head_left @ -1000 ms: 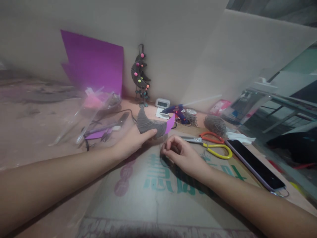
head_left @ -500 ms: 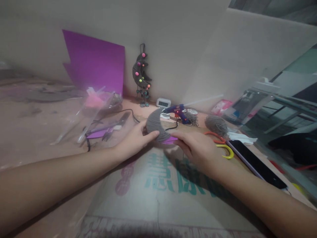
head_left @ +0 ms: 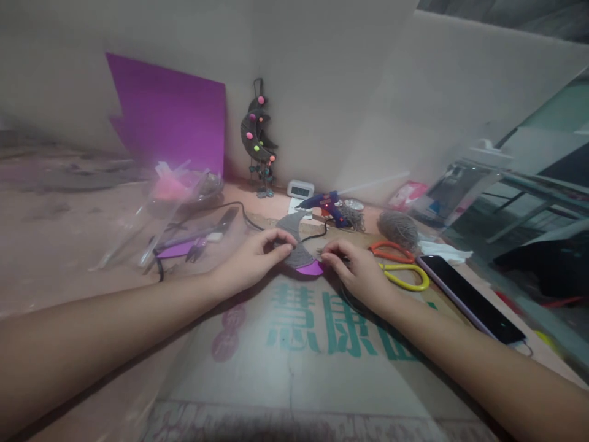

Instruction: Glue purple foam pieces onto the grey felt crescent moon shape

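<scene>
A crescent moon (head_left: pixel 289 226) wrapped in grey yarn is held above the cardboard, its lower right tip showing bare purple (head_left: pixel 311 268). My left hand (head_left: pixel 257 258) pinches the crescent's outer edge between thumb and fingers. At the purple tip, my right hand (head_left: pixel 356 270) is closed in a pinch on the grey yarn; a thin strand trails beneath that hand. Its fingertips partly cover the end of the tip. Orange and yellow handled scissors (head_left: pixel 407 277) lie just beyond my right hand, their blades hidden behind it.
Printed cardboard (head_left: pixel 230 380) covers the table. Behind are a blue glue gun (head_left: pixel 329 202), a small digital clock (head_left: pixel 300 189) and a yarn ball (head_left: pixel 399 230). A phone (head_left: pixel 469 298) lies right. Purple sheets (head_left: pixel 175 116) and a decorated moon hanging (head_left: pixel 257 135) are at the wall.
The crescent has turned, its purple tip swinging down toward me. My right hand went from below the crescent to its tip, then drew slightly back, uncovering the scissor handles.
</scene>
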`<state>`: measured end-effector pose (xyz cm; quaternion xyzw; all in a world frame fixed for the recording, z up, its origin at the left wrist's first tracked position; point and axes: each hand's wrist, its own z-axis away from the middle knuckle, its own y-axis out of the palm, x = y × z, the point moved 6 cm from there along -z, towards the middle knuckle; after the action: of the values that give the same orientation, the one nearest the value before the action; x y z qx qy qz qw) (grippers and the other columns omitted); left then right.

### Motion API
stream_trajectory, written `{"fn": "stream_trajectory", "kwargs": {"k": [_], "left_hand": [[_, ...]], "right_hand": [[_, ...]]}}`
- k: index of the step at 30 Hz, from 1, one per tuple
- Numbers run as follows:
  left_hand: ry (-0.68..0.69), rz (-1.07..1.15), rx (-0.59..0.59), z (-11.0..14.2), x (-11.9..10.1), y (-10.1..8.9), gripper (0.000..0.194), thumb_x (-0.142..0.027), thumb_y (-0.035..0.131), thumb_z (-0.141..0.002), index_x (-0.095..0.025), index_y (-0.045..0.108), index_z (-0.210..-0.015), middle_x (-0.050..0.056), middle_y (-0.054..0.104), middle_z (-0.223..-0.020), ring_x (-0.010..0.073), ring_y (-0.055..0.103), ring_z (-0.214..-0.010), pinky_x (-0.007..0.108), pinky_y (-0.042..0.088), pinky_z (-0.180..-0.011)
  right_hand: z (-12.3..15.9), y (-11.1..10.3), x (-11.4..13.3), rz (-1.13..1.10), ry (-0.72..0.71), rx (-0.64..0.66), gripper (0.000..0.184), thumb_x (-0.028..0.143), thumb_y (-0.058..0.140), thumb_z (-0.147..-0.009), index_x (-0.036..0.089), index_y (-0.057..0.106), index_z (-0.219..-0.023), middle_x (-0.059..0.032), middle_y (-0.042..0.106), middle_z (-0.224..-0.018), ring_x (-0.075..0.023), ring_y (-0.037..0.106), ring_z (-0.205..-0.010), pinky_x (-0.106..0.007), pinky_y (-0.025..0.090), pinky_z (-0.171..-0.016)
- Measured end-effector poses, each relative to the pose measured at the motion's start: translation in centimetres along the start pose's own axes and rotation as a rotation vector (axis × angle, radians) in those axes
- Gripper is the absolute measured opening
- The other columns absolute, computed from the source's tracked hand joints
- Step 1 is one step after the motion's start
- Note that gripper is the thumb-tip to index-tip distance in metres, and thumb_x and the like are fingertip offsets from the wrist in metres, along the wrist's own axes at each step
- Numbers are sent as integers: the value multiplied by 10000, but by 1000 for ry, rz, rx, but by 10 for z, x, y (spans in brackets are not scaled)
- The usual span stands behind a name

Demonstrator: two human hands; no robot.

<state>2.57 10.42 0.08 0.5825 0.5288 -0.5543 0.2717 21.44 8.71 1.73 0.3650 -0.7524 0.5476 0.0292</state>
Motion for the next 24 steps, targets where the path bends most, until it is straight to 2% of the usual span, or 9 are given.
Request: {"fn": "stream_trajectory", "kwargs": {"k": [5, 11, 16, 20, 24], "left_hand": [[-118, 66, 94, 6, 1, 9, 411, -361, 689, -741, -235, 478, -1071, -16, 587, -816, 149, 573, -691, 248, 467, -576], [-7, -4, 77, 9, -7, 9, 408, -232, 657, -733, -242, 436, -1076, -2, 562, -943, 158, 586, -833, 266, 486, -686], [-32, 40, 126, 10, -8, 12, 383, -285, 651, -754, -248, 441, -1072, 2, 582, -946, 169, 605, -844, 291, 517, -698], [-64, 104, 147, 11, -6, 15, 399, -340, 675, -746, -246, 478, -1079, 17, 609, -959, 177, 635, -806, 308, 542, -667], [-100, 75, 157, 11, -1, 15, 390, -390, 664, -762, -241, 502, -1085, 8, 631, -869, 174, 649, -713, 301, 528, -624]], "right_hand": [[0, -1, 0, -6, -9, -3, 136, 275, 484, -928, 193, 582, -883, -12, 662, -812, -151, 595, -733, -264, 425, -689], [-1, -4, 1, -72, -13, -41, 149, 253, 480, -926, 196, 616, -939, -23, 681, -864, -158, 617, -783, -266, 456, -724], [-1, -3, -2, -104, -10, -54, 186, 255, 492, -922, 220, 644, -1023, -26, 704, -968, -166, 643, -840, -279, 481, -750], [0, -4, 2, -93, -45, -66, 182, 239, 498, -914, 209, 650, -1009, -40, 711, -966, -178, 655, -862, -296, 495, -766], [0, -5, 9, -71, -77, -66, 175, 232, 498, -917, 201, 651, -998, -44, 715, -952, -178, 658, -875, -304, 498, -800]]}}
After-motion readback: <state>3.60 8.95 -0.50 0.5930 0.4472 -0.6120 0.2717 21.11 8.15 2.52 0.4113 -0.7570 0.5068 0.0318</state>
